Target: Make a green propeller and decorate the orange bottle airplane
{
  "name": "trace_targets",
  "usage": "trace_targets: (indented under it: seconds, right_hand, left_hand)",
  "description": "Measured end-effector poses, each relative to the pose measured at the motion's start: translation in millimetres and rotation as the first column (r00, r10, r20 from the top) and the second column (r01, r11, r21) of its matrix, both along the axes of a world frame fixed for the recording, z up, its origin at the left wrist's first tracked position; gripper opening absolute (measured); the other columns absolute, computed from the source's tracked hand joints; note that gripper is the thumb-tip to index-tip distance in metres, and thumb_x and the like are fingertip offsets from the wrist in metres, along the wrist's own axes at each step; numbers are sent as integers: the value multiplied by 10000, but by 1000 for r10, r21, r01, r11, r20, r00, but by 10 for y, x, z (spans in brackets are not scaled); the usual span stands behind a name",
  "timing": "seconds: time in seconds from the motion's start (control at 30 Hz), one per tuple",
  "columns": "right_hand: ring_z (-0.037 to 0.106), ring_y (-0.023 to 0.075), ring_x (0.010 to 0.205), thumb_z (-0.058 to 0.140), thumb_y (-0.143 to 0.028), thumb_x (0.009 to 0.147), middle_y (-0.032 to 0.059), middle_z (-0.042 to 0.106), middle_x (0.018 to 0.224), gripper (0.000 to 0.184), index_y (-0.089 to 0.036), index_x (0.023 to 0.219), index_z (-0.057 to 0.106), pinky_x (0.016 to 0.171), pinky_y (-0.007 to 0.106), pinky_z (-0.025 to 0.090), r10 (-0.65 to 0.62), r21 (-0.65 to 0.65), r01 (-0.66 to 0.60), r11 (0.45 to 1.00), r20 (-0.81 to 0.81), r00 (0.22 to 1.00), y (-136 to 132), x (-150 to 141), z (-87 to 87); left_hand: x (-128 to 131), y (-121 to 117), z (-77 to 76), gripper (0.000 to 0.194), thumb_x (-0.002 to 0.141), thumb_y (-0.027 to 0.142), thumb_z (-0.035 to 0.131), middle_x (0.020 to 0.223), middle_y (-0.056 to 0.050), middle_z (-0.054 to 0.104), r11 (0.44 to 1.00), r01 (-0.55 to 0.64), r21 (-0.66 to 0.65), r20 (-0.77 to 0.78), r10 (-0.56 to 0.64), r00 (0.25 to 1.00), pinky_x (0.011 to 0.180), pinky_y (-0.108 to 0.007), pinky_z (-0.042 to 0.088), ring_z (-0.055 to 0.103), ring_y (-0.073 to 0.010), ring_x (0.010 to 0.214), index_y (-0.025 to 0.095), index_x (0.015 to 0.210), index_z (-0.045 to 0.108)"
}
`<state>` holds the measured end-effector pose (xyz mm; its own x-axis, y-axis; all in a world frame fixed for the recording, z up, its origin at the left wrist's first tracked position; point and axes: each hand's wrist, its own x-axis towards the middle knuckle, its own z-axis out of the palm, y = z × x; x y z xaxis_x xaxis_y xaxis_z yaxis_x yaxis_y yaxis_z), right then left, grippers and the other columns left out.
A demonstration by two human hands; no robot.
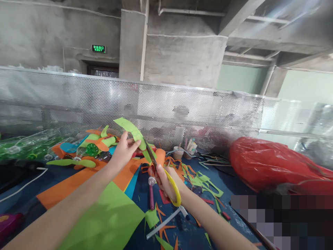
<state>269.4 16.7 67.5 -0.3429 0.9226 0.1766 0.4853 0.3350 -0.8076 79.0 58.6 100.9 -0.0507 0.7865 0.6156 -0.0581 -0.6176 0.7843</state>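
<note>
Between the thumb and fingers of my left hand (125, 149) is a strip of light green paper (134, 131), raised above the table with its far end pointing up and left. My right hand (168, 180) is wrapped round scissors with a yellow handle (174, 189). Their dark metal blades (150, 152) lie along the strip's right edge, touching it. Part of the handle is hidden by my fingers. Under my left forearm a large green sheet (106, 218) lies on the table, partly over orange paper (70, 185).
Paper scraps (205, 184) litter the blue table (221, 229). Bottles with paper blades (91, 149) are piled at the left, near green plastic bottles (33, 146). Cups of markers (190, 147) stand at the back before a perforated metal screen (109, 97). A red plastic bag (273, 165) bulges at right.
</note>
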Motion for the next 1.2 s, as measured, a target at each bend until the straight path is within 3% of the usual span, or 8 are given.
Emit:
trace_targets:
  seconds: [0.17, 0.37, 0.53, 0.73, 1.2]
  right_hand:
    - [407, 101, 279, 263, -704, 879, -66, 317, 388, 559, -235, 588, 350, 287, 203, 357, 17, -21, -17, 1000, -9, 1000, 49, 16, -24]
    - [599, 155, 459, 195, -733, 877, 48, 555, 477, 695, -197, 534, 476, 474, 236, 493, 120, 14, -120, 993, 0, 993, 62, 18, -34]
    - [649, 192, 539, 156, -763, 861, 80, 615, 533, 738, -203, 525, 501, 558, 272, 530, 130, 55, -131, 990, 16, 991, 75, 14, -51]
    - [649, 198, 539, 193, -751, 868, 66, 597, 516, 716, -208, 516, 499, 582, 287, 539, 108, 55, -107, 993, -21, 994, 98, 9, -80]
    - [653, 213, 570, 132, -763, 862, 94, 618, 543, 779, -189, 536, 543, 605, 300, 532, 119, 106, -122, 987, 38, 992, 76, 8, -71]
  left_hand:
    - [8, -21, 20, 406, 783, 318, 666, 871, -44, 714, 1000, -3, -14, -4, 3, 1000, 741, -397, 573, 705, -248, 821, 216, 1101, 434]
    - [10, -1, 9, 346, 756, 335, 672, 770, -13, 698, 999, 1, -41, -74, -4, 997, 616, -340, 562, 695, -217, 665, 214, 980, 437]
    - [19, 36, -40, 357, 744, 341, 678, 746, -1, 688, 999, 26, -44, -146, -32, 989, 561, -317, 536, 658, -190, 563, 223, 970, 429]
    - [26, 37, -52, 429, 765, 370, 655, 797, -34, 696, 998, 41, -43, -184, -48, 982, 585, -341, 547, 664, -206, 593, 199, 1093, 437]
    - [30, 2, -40, 350, 813, 342, 630, 843, -45, 724, 998, 57, 30, -228, -49, 972, 621, -336, 577, 721, -248, 748, 219, 1068, 424]
